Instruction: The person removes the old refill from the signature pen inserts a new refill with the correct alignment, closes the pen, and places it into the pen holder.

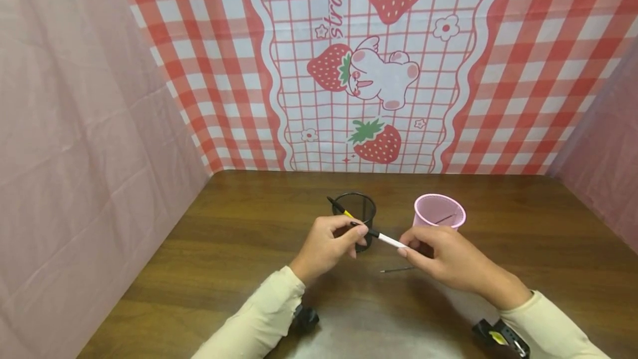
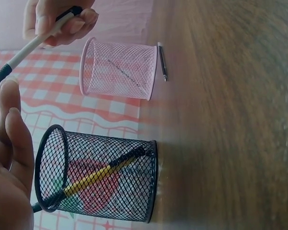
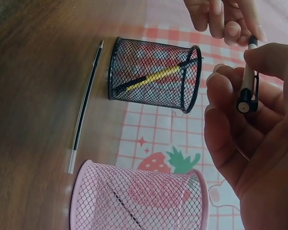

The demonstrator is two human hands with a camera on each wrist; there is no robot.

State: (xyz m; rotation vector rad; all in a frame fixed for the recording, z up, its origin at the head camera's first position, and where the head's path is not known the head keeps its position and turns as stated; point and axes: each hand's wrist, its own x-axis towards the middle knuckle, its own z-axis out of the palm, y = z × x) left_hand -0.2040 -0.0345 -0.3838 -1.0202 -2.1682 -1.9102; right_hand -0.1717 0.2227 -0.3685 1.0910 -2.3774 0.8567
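Observation:
A white pen [image 1: 391, 241] with a black grip section and a black clip end is held slantwise between the two hands, above the table. My left hand [image 1: 326, 245] pinches its black front end between thumb and fingers. Around the clip end, the thumb and fingers of my right hand [image 1: 443, 256] grip the white barrel. Just behind the left hand stands a black mesh cup [image 1: 374, 212], a yellow and black pen [image 2: 89, 181] leaning in it. A pink mesh cup [image 1: 417, 219] is behind the right hand, with a thin dark refill [image 3: 127, 207] inside.
On the brown wooden table [image 1: 199, 270], a clear pen refill [image 3: 84, 115] with a dark ink core lies in front of the cups. A red checked strawberry cloth [image 1: 229, 93] hangs at the back, and pink cloth [image 1: 99, 159] covers the sides.

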